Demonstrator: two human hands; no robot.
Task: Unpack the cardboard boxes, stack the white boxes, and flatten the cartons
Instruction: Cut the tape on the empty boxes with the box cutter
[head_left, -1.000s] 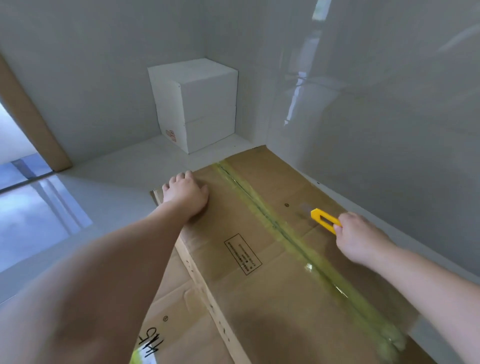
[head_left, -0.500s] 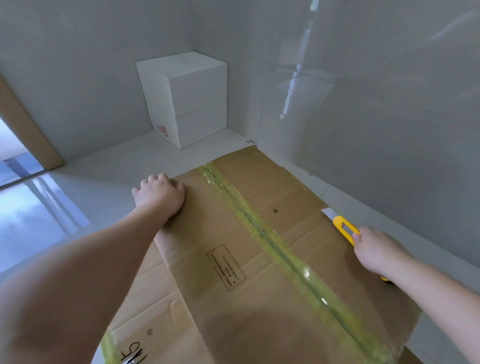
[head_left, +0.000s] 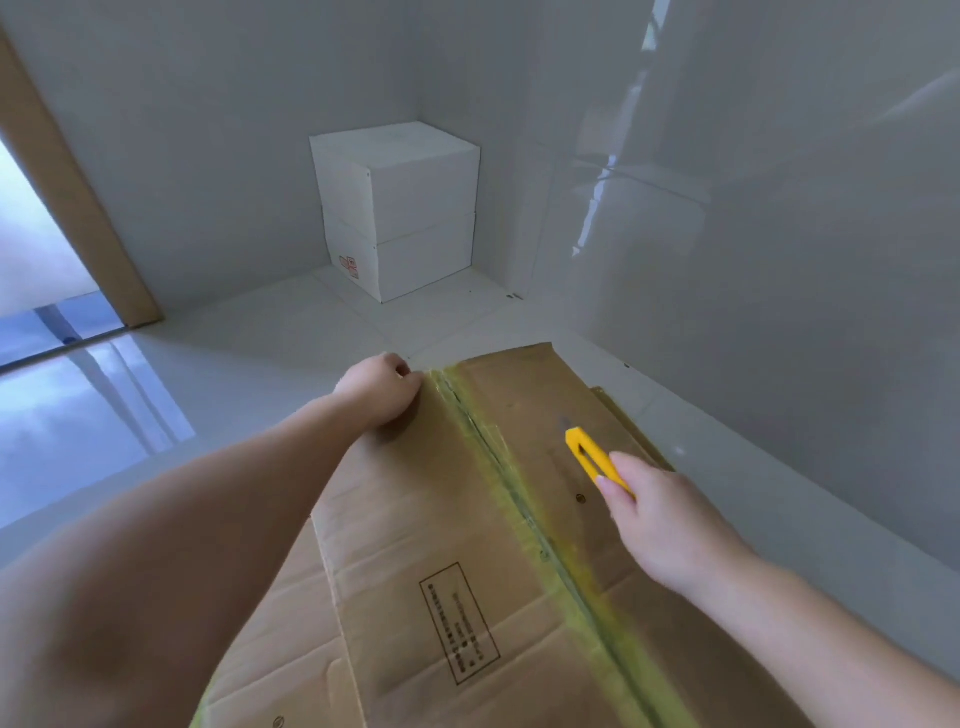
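White tiled floor (head_left: 249, 332): flattened cartons (head_left: 467, 545) lying flat, stacked white boxes (head_left: 400, 208) in corner

The carton (head_left: 431, 519) gripped at its far edge by the left hand (head_left: 379, 389) is made of brown cardboard, matt and a bit rough. Shiny yellowish tape (head_left: 524, 499) is stuck along its middle seam. A knife (head_left: 592, 457) of smooth yellow plastic is held in the right hand (head_left: 660, 525). Beyond both grips, smooth white card boxes (head_left: 410, 213) are seen on glossy floor tiles (head_left: 249, 338).
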